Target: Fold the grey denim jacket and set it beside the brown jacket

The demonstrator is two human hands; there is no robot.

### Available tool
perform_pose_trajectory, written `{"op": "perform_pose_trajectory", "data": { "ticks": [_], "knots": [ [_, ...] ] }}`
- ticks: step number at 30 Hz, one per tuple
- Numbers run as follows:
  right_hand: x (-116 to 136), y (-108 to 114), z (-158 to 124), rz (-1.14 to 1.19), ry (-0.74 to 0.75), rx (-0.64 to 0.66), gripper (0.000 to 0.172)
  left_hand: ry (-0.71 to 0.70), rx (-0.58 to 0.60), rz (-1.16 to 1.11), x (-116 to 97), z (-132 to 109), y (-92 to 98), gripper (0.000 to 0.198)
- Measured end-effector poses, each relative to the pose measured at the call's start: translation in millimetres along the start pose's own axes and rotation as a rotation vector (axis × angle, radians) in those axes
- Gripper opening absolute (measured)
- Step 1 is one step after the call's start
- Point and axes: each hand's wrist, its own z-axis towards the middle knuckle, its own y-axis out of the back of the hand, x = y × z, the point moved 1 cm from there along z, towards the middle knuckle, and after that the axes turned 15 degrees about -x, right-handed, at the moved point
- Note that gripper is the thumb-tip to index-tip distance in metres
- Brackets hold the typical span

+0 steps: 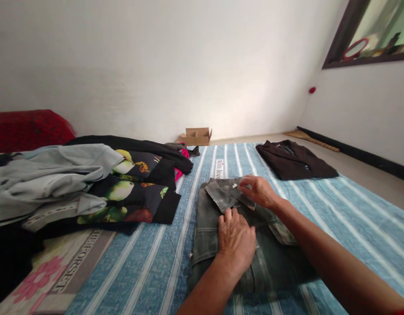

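- The grey-green denim jeans were laid folded on a blue-and-white striped bedcover, directly in front of the person.
- Their long axis was aligned roughly away from the person, with the end bearing a turned-back denim flap pointed toward the far wall.
- The left hand was pressed flat on the jeans, its fingers spread slightly.
- The right hand was held at the flap's edge, pinched closed on the denim.
- The hands were kept apart, just beside each other.
- A folded dark brown jacket was placed beyond the jeans, to the right.
- A heap of pale grey and black fruit-printed clothes was piled to the left.
- A cardboard box was seen on the floor by the far wall.
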Motion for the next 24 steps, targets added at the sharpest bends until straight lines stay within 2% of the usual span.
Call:
{"op": "perform_pose_trajectory", "data": {
  "ticks": [5,9,11,16,20,24],
  "knots": [
    [4.6,-11.7,-17.3,-0.070,0.156,0.105,0.023,-0.037,-0.052,0.033,0.0,2.6,1.4,0.032],
    [7.1,-25.2,-25.1,-0.134,0.151,0.112,0.032,-0.059,-0.101,0.067,0.9,3.3,-0.8,0.033],
    [7.1,-26.5,-24.4,-0.127,0.150,0.116,0.036,-0.045,-0.085,0.103,1.7,4.0,-2.2,0.038],
    [16.6,-7.8,-27.1,-0.114,0.084,0.056,0.044,-0.009,0.092,0.155,3.0,7.6,-4.3,0.046],
    [37.2,12.1,-50.6,-0.192,-0.025,0.003,0.046,-0.010,0.143,0.163,3.7,9.1,-3.4,0.045],
    [49.6,17.2,-76.5,-0.226,-0.137,0.053,0.046,-0.018,0.158,0.171,4.7,9.1,-2.6,0.041]
  ]
}}
